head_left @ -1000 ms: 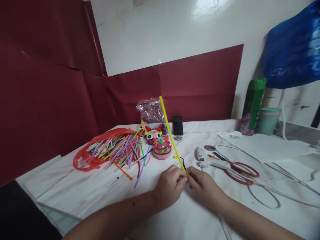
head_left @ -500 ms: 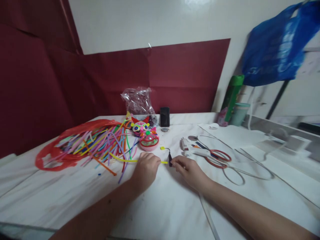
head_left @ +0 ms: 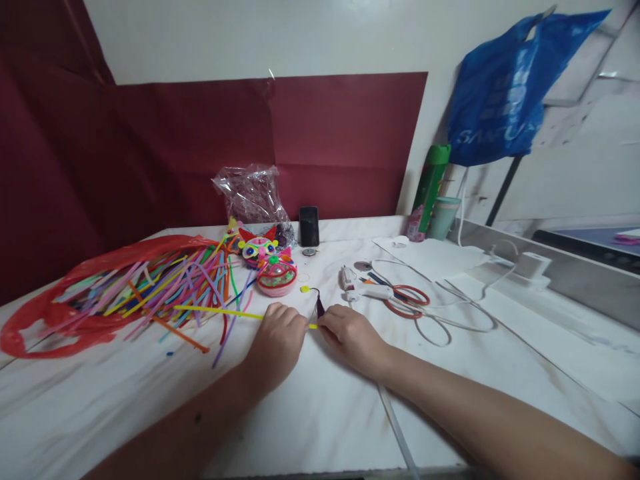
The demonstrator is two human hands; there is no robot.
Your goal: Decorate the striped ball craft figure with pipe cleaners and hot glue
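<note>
My left hand (head_left: 280, 339) is closed around a yellow pipe cleaner (head_left: 220, 311), whose long part runs out to the left. Between the hands its short right end shows, and the fingertips of my right hand (head_left: 350, 337) are pinched at that end. Just behind the right fingertips is a small dark tapered piece (head_left: 321, 307), its lower part hidden by the hand. A thin dark cord links it to a small yellow piece (head_left: 305, 289). Farther back sit a pink round craft piece (head_left: 277, 283) and a colourful face figure with red pointed ears (head_left: 259, 248).
A red plastic bag (head_left: 30, 323) of many pipe cleaners lies at left. On the right are a white glue gun (head_left: 370, 289), red-handled scissors (head_left: 413, 295) and cables. Behind stand a black phone (head_left: 309, 227), a green can (head_left: 433, 180) and a pale green cup (head_left: 444, 217).
The view has turned right, so everything shifts left. My right fingertips have come closer to my left hand, to the pipe cleaner's end. The yellow pipe cleaner now looks straighter.
</note>
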